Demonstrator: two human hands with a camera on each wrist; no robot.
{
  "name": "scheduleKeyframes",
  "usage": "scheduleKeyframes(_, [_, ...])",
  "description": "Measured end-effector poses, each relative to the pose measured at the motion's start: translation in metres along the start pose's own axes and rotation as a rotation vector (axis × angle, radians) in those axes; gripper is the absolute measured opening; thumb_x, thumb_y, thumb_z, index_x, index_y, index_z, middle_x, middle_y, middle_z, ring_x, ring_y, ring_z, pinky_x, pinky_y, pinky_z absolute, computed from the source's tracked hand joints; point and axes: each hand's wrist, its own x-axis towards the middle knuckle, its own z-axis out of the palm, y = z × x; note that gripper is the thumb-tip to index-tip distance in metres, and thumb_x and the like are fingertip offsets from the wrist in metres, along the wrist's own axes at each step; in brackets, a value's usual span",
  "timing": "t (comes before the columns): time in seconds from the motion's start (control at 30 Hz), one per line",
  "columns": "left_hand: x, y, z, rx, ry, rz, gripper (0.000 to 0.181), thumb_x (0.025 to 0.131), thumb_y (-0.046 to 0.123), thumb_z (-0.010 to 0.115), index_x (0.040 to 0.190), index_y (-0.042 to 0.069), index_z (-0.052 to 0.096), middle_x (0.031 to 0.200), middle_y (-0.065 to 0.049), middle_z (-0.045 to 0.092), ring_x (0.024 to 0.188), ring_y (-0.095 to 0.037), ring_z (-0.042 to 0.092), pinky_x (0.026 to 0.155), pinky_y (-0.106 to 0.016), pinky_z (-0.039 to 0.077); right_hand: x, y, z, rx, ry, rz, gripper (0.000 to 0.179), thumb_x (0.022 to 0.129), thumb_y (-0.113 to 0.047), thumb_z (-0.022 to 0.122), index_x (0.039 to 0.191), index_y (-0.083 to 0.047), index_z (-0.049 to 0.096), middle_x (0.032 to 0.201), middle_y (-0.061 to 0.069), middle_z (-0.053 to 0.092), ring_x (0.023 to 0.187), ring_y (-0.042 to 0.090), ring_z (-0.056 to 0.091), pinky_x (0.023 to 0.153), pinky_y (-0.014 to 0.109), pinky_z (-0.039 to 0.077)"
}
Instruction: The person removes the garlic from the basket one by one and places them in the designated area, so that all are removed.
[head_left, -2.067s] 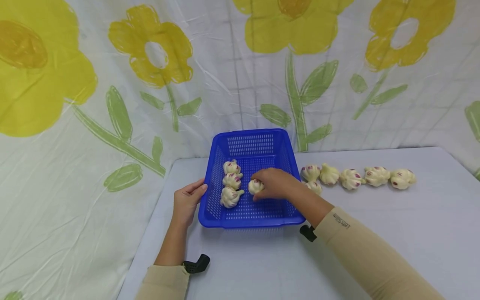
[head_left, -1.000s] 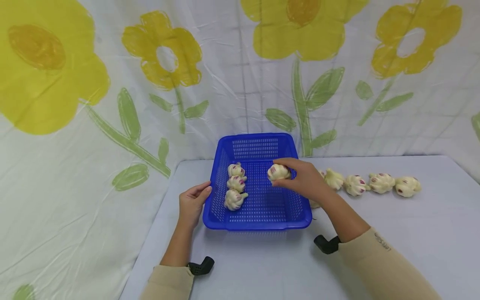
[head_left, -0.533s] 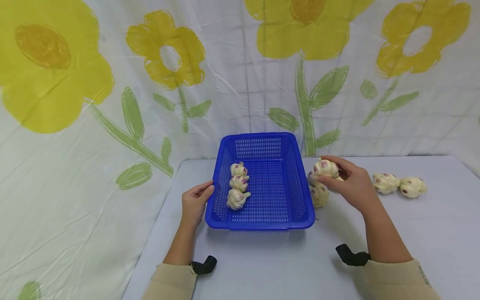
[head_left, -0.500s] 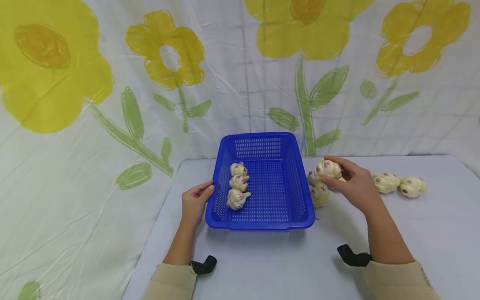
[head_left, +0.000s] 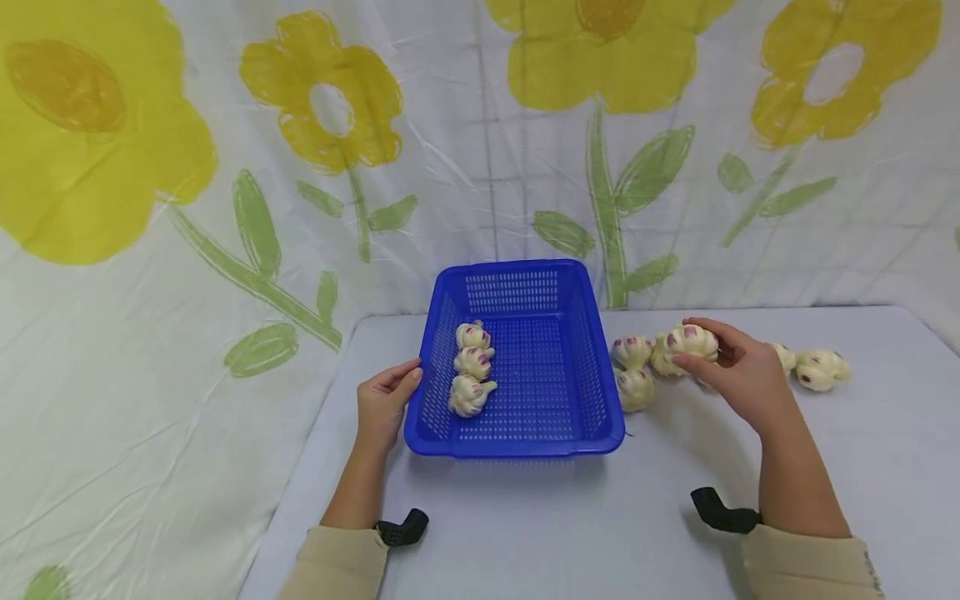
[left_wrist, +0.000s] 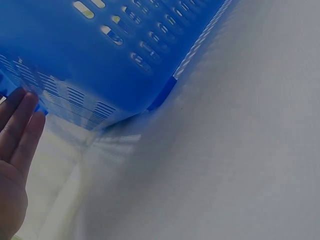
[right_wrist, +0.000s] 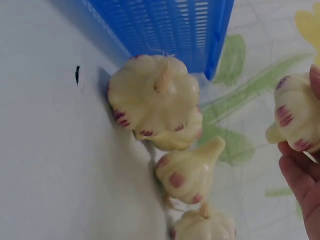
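A blue plastic basket (head_left: 517, 446) stands on the table, its left rim pinched by my left hand (head_left: 382, 408); in the left wrist view the fingers (left_wrist: 22, 132) lie nearly straight against its outer side. Inside it, along the left wall, sit three garlic bulbs (head_left: 474, 362) in a line. My right hand (head_left: 750, 379) holds another garlic bulb (head_left: 690, 343) between thumb and fingers, raised over the row right of the basket. In the right wrist view this held bulb (right_wrist: 295, 112) is apart from the bulbs below, its stem pointing left.
Several garlic bulbs lie right of the basket: one (head_left: 633, 390) against its wall, one (head_left: 632, 350) behind it, and one (head_left: 821, 369) at the far right. Some are partly hidden by my right hand. A flower-printed cloth (head_left: 450, 167) hangs behind the table (head_left: 525, 533).
My right hand has lifted a garlic bulb out of the basket and carried it right, past the wall and over the row outside. My left hand has stayed on the rim.
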Motion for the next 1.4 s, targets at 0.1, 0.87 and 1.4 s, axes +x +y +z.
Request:
scheduleKeyframes(0.1, [0.000, 0.000, 0.000, -0.001, 0.005, 0.002, 0.031, 0.086, 0.005, 0.073, 0.111, -0.013, 0.067, 0.081, 0.005, 0.076, 0.070, -0.008, 0.071, 0.065, -0.022, 0.058, 0.001, 0.003, -0.003, -0.014, -0.008, 0.008, 0.065, 0.086, -0.050, 0.071, 0.141, -0.021, 0.053, 0.132, 0.014, 0.058, 0.100, -0.010, 0.052, 0.070, 0.010, 0.049])
scheduleKeyframes(0.87, [0.000, -0.002, -0.002, -0.020, 0.024, -0.013, 0.028, 0.087, 0.004, 0.073, 0.110, -0.011, 0.069, 0.081, 0.003, 0.076, 0.069, -0.009, 0.071, 0.065, -0.022, 0.058, 0.008, 0.027, 0.006, -0.204, -0.333, 0.015, 0.075, 0.086, -0.057, 0.067, 0.141, -0.010, 0.050, 0.142, 0.026, 0.048, 0.125, 0.049, 0.046, 0.091, 0.061, 0.047])
scheduleKeyframes(1.4, [0.000, 0.000, -0.001, 0.001, 0.004, -0.020, 0.032, 0.087, 0.005, 0.072, 0.113, -0.014, 0.066, 0.081, 0.005, 0.075, 0.069, -0.008, 0.070, 0.065, -0.021, 0.057, 0.008, 0.036, 0.011, -0.243, -0.355, -0.011, 0.073, 0.083, -0.050, 0.074, 0.138, -0.007, 0.053, 0.136, 0.029, 0.052, 0.123, 0.047, 0.049, 0.092, 0.061, 0.045])
